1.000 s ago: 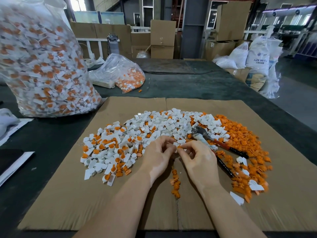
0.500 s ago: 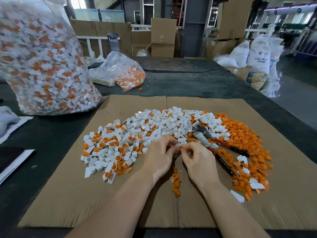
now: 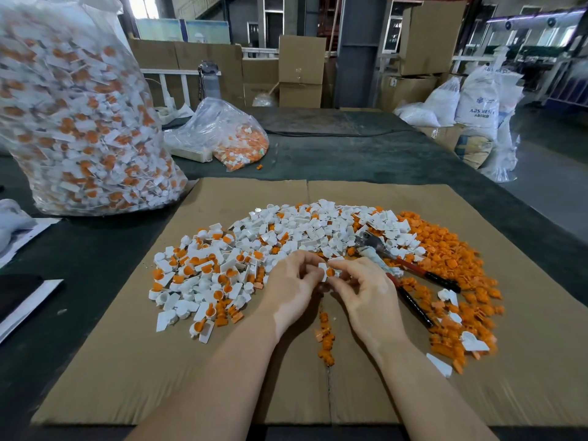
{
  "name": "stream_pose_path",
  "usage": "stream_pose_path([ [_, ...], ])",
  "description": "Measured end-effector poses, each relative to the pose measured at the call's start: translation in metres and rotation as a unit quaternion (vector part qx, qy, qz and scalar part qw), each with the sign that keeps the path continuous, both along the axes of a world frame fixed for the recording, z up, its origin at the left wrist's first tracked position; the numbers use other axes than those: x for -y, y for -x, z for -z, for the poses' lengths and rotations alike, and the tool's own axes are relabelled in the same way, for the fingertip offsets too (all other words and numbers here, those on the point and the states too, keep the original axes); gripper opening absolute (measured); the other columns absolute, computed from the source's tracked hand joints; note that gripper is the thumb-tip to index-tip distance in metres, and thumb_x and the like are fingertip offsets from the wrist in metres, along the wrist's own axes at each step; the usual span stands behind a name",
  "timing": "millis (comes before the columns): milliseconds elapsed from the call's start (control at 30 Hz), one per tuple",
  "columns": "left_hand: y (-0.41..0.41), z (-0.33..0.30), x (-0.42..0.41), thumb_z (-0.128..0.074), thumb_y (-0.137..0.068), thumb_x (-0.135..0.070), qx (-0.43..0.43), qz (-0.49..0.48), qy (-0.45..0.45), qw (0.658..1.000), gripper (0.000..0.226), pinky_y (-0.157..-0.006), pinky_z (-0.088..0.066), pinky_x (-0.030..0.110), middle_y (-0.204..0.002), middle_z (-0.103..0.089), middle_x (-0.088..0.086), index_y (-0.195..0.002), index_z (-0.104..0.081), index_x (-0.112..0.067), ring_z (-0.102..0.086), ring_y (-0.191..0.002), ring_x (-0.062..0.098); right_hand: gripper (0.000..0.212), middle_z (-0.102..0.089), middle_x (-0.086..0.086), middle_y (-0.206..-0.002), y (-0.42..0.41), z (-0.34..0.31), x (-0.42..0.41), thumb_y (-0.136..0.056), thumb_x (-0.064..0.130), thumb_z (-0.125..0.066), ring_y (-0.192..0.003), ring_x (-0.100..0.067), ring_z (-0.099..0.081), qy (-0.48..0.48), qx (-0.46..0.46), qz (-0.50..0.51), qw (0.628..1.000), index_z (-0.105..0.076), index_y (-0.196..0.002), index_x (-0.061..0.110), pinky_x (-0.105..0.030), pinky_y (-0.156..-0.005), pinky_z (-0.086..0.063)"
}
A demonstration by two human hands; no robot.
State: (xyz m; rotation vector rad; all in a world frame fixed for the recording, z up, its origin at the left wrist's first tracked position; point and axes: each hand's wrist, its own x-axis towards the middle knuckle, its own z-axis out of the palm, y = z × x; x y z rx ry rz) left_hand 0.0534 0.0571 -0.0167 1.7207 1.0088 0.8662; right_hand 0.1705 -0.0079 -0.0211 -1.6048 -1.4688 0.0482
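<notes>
Head view | step: orange-plugged white plastic cap [image 3: 327, 272] pinched by left hand [image 3: 291, 281] and right hand [image 3: 362, 291] | next: firm fingertip force probably needed

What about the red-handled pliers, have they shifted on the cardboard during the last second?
No. The pliers lie where they did: head at the white pile, handles beside the orange pile on the cardboard.

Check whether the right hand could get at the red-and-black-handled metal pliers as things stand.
Probably yes: the pliers lie just beside the right hand, handles uncovered, nothing between. It must first release the small white-and-orange plastic part it pinches.
</notes>
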Motion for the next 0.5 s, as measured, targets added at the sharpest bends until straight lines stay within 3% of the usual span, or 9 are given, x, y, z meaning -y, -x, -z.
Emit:
stream_pose_path([
  [267, 0.0006, -0.0013, 0.0004, -0.055, -0.092, -0.009, 0.003, 0.007, 0.001, 1.0, 0.016, -0.064, -0.048, 0.012, -0.072, -0.066, -0.004, -0.089, -0.059, -0.025, -0.064, -0.063, -0.002, 0.021, -0.06, 0.004, -0.088, 0.0, -0.0003, -0.0005, -0.083, 0.008, -0.068, -0.083, -0.012, -0.055, -0.006, 0.009, 0.009, 1.0, -0.07, -0.103, 0.015, -0.029, -0.076, -0.05],
  [400, 0.0, -0.0027, 0.0018, -0.058, -0.092, -0.013, 0.004, 0.002, 0.01, 1.0, 0.011, -0.074, -0.052, 0.022, -0.078, -0.069, -0.001, -0.09, -0.06, -0.024, -0.067, -0.072, 0.005, 0.021, -0.058, 0.006, -0.087, 0.0002, -0.0011, -0.0005, -0.083, 0.008, -0.068, -0.084, -0.013, -0.055, -0.006, 0.01, 0.008, 1.0, -0.07, -0.102, 0.015, -0.03, -0.076, -0.05],
  [500, -0.0014, -0.004, 0.0018, -0.062, -0.09, -0.02, -0.007, -0.004, 0.001, 1.0, 0.005, -0.07, -0.05, 0.02, -0.078, -0.069, -0.002, -0.095, -0.061, -0.02, -0.064, -0.071, 0.005, 0.021, -0.059, 0.004, -0.088, -0.0002, -0.0006, -0.0006, -0.083, 0.009, -0.068, -0.085, -0.013, -0.055, -0.001, 0.014, 0.008, 1.0, -0.07, -0.103, 0.015, -0.032, -0.076, -0.051],
])
